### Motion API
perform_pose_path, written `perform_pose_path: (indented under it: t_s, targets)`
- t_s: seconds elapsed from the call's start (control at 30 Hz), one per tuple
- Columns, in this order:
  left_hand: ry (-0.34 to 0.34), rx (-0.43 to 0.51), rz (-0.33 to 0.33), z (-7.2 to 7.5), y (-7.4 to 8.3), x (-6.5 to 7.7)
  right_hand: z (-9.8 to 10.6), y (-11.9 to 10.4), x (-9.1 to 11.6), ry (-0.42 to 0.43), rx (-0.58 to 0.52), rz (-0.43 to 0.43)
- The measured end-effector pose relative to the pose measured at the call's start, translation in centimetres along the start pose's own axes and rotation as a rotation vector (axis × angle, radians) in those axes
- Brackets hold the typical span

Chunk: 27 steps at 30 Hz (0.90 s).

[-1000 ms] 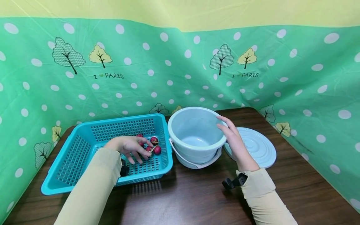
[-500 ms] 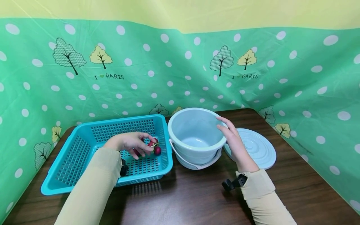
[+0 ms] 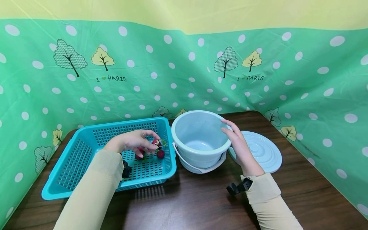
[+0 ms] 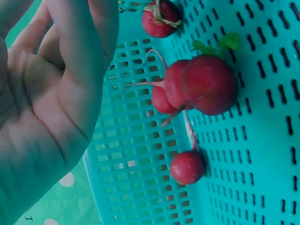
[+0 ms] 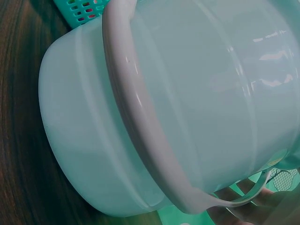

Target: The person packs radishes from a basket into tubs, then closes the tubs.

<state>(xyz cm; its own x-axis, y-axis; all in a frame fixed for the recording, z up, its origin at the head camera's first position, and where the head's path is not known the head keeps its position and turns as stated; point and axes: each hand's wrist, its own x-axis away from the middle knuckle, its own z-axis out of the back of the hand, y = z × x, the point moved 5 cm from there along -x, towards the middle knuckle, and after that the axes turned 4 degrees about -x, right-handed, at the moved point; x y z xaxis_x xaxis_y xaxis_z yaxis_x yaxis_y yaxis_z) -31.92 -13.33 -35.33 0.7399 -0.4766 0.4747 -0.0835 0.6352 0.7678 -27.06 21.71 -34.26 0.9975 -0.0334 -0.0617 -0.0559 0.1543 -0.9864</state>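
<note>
In the head view my left hand (image 3: 135,142) reaches into a blue plastic basket (image 3: 168,137), thumb and forefinger pinching a red radish (image 3: 156,142) with a small green leaf. Below it, more radishes lie in the basket, one radish (image 3: 160,154) near the right wall. The left wrist view catches the palm (image 4: 51,103) and several radishes, including a single radish (image 4: 187,167); the fingertips are out of that frame. My right hand (image 3: 240,145) grips the right rim of a light blue bucket (image 3: 198,156). Its fingers (image 5: 234,206) show past the bucket's side in the right wrist view.
A round light blue lid (image 3: 261,150) lies flat on the dark wooden table (image 3: 198,201), right of the bucket. The bucket's handle (image 3: 201,169) hangs down in front. Behind stands a green dotted cloth (image 3: 184,70).
My left hand has closed finger and thumb on a radish and lifted slightly, uncovering another radish below. My right hand and the bucket stay where they were.
</note>
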Motion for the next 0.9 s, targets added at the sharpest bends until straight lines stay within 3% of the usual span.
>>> perform_pose_path:
  t_s: [0.4,0.9]
  targets:
    - [-0.008,0.013,-0.062,0.7,2.4,0.9,-0.1,0.0,0.0,0.0,-0.01,0.004]
    - [-0.042,-0.026,-0.165,-0.6,5.8,1.5,0.0,0.1,-0.1,-0.012,-0.028,0.008]
